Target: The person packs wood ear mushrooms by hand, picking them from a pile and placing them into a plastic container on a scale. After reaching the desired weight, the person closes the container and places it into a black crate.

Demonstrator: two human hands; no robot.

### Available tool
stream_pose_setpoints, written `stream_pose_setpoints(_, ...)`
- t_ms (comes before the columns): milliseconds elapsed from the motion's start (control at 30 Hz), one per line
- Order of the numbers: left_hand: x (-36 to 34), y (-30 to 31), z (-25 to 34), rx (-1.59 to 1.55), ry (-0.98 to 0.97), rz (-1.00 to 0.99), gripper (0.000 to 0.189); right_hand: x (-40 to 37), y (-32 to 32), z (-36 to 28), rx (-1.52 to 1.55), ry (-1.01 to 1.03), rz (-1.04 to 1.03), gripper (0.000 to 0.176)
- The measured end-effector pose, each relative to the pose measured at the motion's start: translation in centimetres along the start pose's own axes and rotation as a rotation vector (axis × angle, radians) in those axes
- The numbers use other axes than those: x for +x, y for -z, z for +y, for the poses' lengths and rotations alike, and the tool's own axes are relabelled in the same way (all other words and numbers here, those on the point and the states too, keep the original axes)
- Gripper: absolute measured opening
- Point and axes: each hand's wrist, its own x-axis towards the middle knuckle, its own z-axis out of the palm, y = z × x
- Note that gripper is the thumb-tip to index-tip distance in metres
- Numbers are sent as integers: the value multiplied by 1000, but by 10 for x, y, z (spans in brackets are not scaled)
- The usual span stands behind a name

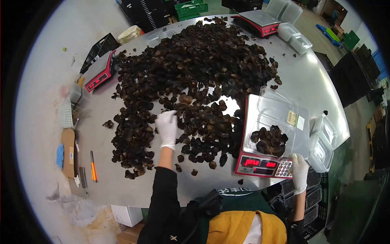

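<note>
Dark brown, ruffled pieces that look like wood ear mushrooms (199, 57) cover much of the metal table in a large heap. My left hand (166, 128), in a white glove, hovers over a gap between two spreads of them; its fingers look apart and slightly blurred, with nothing visible in them. At the front right, a red digital scale (266, 164) reads 0.058. On its plate lies an opened clear plastic box (264, 116) with a cluster of mushrooms (271, 140) inside. My gloved right hand (300, 175) rests at the scale's right front corner beside the keypad, fingers stretched out.
Stacked clear boxes (323, 142) stand right of the scale. Two more red scales (99, 73) (260, 22) sit at the table's left and far edges. An orange cutter (93, 166) lies on the left. Black crates (315, 195) are below my right arm.
</note>
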Motion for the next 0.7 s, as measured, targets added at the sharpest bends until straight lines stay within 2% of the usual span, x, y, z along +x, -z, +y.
stream_pose_setpoints(67,6,37,-19,295,64,100,25,-1,1,3,-13,-16,-2,26)
stream_pose_setpoints(100,10,62,-9,497,126,108,28,0,-1,3,2,0,15,27)
stream_pose_setpoints(167,2,71,-17,642,100,185,33,1,-4,0,19,16,31,27)
stream_pose_setpoints(267,-9,53,6,10,16,-85,38,4,-10,-8,21,-1,39,28)
stream_pose_setpoints(300,-16,41,31,9,-74,-140,38,5,-12,-8,19,1,30,29)
stream_pose_setpoints(333,-15,37,63,-137,-61,-306,39,6,-14,-8,17,4,24,31)
stream_pose_setpoints(433,-36,-5,107,-87,-271,-446,60,8,-15,-11,-10,-4,-2,32)
stream_pose_setpoints(500,-47,-19,129,-62,-333,-506,54,6,-15,-14,-18,-4,2,33)
stream_pose_setpoints(567,-58,-24,119,-142,-311,-610,41,7,-15,-15,-20,-22,-5,34)
stream_pose_setpoints(600,-61,-25,109,-242,-236,-533,26,8,-14,-15,-18,-23,-2,34)
stream_pose_setpoints(667,-70,-11,85,-201,-95,-496,21,5,-12,-13,-65,6,7,34)
stream_pose_setpoints(700,-78,-6,71,-227,-63,-392,22,6,-12,-12,-64,5,4,34)
